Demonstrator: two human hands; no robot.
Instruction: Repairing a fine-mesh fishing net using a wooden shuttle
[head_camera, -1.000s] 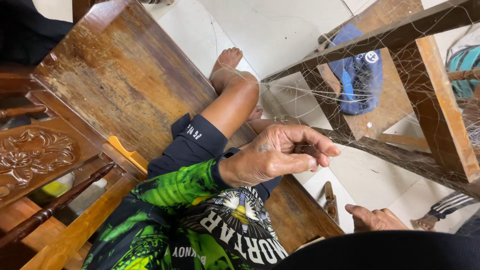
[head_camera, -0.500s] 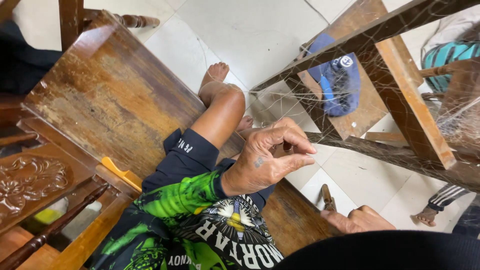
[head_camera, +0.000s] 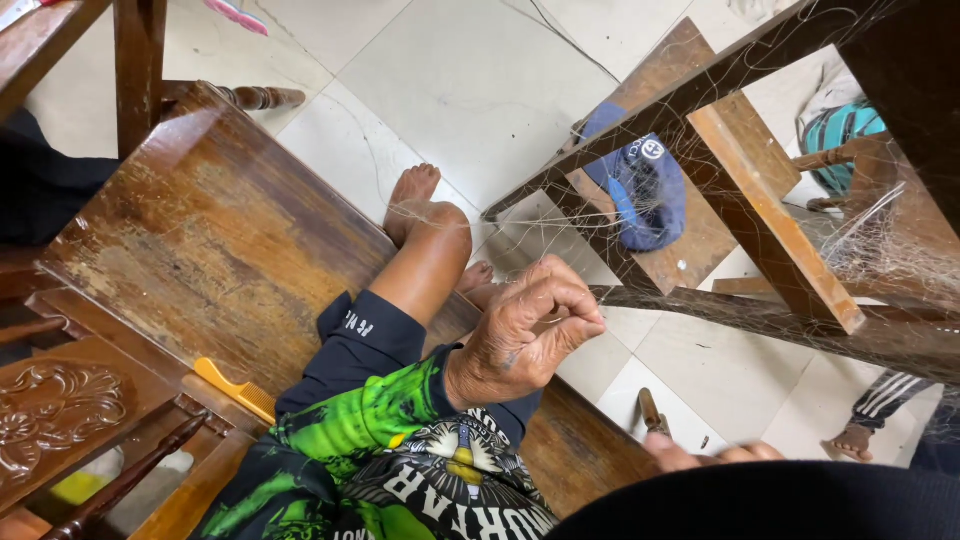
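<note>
My left hand (head_camera: 525, 340) is curled, fingertips pinching thin fishing net thread (head_camera: 640, 290) just off the wooden frame (head_camera: 760, 215), above my knee. My right hand (head_camera: 700, 457) is mostly hidden at the bottom edge; can't tell its grip. Yellow comb (head_camera: 235, 390) lies on bench (head_camera: 200, 250).

From my remote view, pale floor tiles (head_camera: 480, 90) spread beneath a worn wooden bench (head_camera: 200, 250) with a carved backrest (head_camera: 50, 420), while a blue cap (head_camera: 645, 190) rests on a wooden stool (head_camera: 720, 210) nearby.
</note>
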